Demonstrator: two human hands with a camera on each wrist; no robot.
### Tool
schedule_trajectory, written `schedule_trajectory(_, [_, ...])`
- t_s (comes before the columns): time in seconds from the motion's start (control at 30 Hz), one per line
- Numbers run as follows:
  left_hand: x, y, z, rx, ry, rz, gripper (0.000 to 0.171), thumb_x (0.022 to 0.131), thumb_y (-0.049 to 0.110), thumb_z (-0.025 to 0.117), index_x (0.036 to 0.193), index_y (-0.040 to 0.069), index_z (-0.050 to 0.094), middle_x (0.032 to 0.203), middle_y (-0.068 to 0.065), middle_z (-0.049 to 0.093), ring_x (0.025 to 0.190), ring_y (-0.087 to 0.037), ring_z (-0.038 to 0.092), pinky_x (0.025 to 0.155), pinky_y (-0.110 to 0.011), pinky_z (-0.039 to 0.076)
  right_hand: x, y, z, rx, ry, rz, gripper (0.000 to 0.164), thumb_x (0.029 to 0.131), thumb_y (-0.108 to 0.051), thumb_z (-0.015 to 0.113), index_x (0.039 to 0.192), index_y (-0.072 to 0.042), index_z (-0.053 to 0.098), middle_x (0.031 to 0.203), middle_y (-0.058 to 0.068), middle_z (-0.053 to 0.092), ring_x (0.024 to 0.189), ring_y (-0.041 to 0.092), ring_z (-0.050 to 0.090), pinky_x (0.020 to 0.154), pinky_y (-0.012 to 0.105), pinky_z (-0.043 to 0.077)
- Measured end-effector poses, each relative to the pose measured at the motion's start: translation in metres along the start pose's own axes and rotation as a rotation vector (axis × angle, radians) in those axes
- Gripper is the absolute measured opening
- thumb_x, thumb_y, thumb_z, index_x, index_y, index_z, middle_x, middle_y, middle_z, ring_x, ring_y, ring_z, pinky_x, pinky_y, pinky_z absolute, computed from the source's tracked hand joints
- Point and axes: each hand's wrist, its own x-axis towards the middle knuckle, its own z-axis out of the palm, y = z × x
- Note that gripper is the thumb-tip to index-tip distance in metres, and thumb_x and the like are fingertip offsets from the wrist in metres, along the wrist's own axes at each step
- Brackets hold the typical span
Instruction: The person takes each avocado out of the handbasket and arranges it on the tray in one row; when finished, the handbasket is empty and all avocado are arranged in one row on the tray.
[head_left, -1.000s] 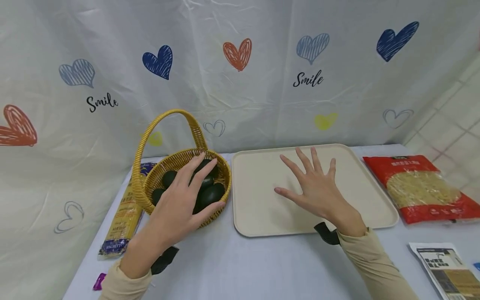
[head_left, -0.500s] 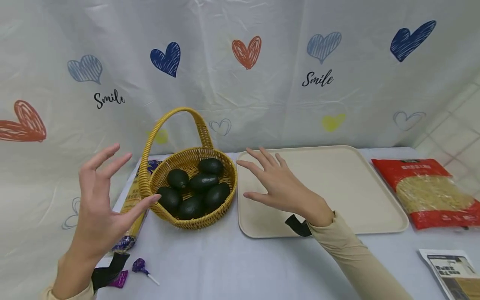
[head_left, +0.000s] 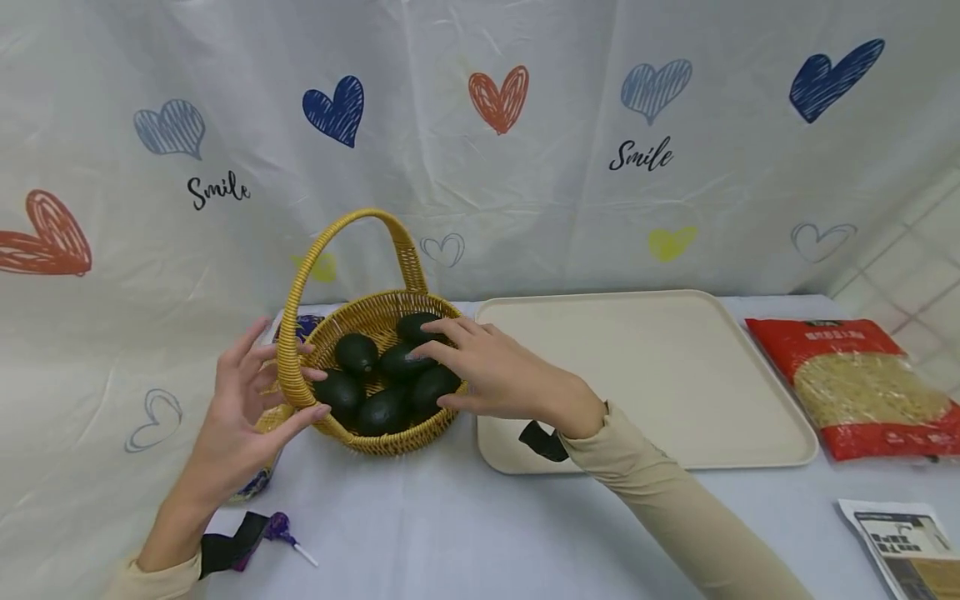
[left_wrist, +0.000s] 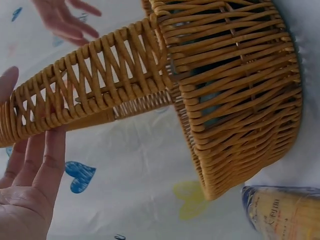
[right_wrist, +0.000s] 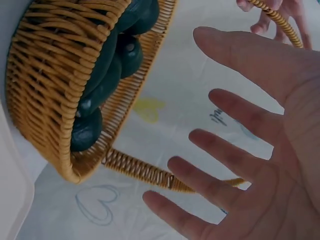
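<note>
A yellow wicker basket (head_left: 390,442) holds several dark green avocados (head_left: 384,413) and has a tall arched handle (head_left: 408,258). My left hand (head_left: 236,417) is at the near side of that handle. In the left wrist view, its fingers (left_wrist: 52,155) reach behind the handle, with the thumb on the other side and the grasp loose. Over the basket's right rim, my right hand (head_left: 502,371) has its fingers spread and slightly bent. The right wrist view shows its palm and fingers (right_wrist: 225,145) free of any object, with the avocados beyond.
Right of the basket lies a beige tray (head_left: 675,375). A red bag of pasta (head_left: 862,383) and a printed packet (head_left: 900,542) are farther right. Spaghetti (left_wrist: 285,210) lies left of the basket, and a purple lollipop (head_left: 281,529) sits nearer. A heart-print curtain (head_left: 555,167) hangs behind.
My left hand left the space over the avocados, swung out left, then came in to the basket handle. My right hand moved left from over the tray to the basket's right rim.
</note>
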Motion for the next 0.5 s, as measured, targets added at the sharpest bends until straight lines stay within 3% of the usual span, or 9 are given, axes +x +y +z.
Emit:
schedule_trajectory(0.27, [-0.007, -0.009, -0.001, -0.049, -0.006, -0.038, 0.123, 0.064, -0.033, 0.081, 0.164, 0.003, 0.020, 0.128, 0.005, 0.062, 0.104, -0.005, 0.070, 0.092, -0.018, 0.056, 0.018, 0.004, 0.003, 0.107, -0.122, -0.049, 0.050, 0.094, -0.019, 0.082, 0.139, -0.011, 0.063, 0.145, 0.010, 0.055, 0.132, 0.027, 0.054, 0.109, 0.041, 0.049])
schedule_trajectory(0.5, [-0.007, -0.014, 0.000, -0.094, -0.052, -0.014, 0.125, 0.064, -0.032, 0.082, 0.165, 0.003, 0.015, 0.109, -0.002, 0.070, 0.095, -0.008, 0.072, 0.098, -0.019, 0.054, 0.024, 0.008, 0.009, 0.165, -0.233, -0.043, 0.044, 0.095, -0.016, 0.080, 0.135, -0.006, 0.065, 0.145, 0.011, 0.054, 0.135, 0.028, 0.053, 0.107, 0.038, 0.051])
